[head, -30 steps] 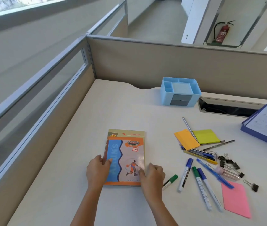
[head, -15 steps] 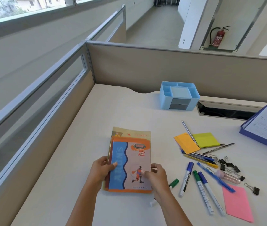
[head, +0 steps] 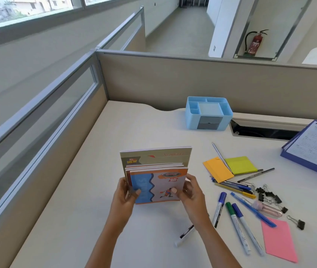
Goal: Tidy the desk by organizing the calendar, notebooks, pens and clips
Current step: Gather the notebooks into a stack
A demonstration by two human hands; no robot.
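So both hands are on the stack of notebooks [head: 157, 171]: the left hand [head: 123, 198] has its grip pinching the left edge, thumb across the blue front cover and fingers tucked behind, and the right hand [head: 191, 192] pinches the right edge the same way, thumb on the cover. The stack is stood up on end with the covers facing the camera, the bigger tan one at the back poking above the orange ones, around the middle of the tabletop [head: 99, 190], a bit toward the near edge. Can't tell if the bottom edge actually touches. A white marker [head: 185, 234] lies just beside the right forearm, partly hidden by it. Off to the right is the loose stuff: markers [head: 219, 208] with blue and green caps, a bunch of pens [head: 233, 185], black binder clips [head: 267, 197], plus sticky notes [head: 217, 171] in orange, yellow-green and pink. A light blue organizer [head: 209, 113] sits near the far edge, and the calendar [head: 316, 149] is at the right edge, cut off by the frame.
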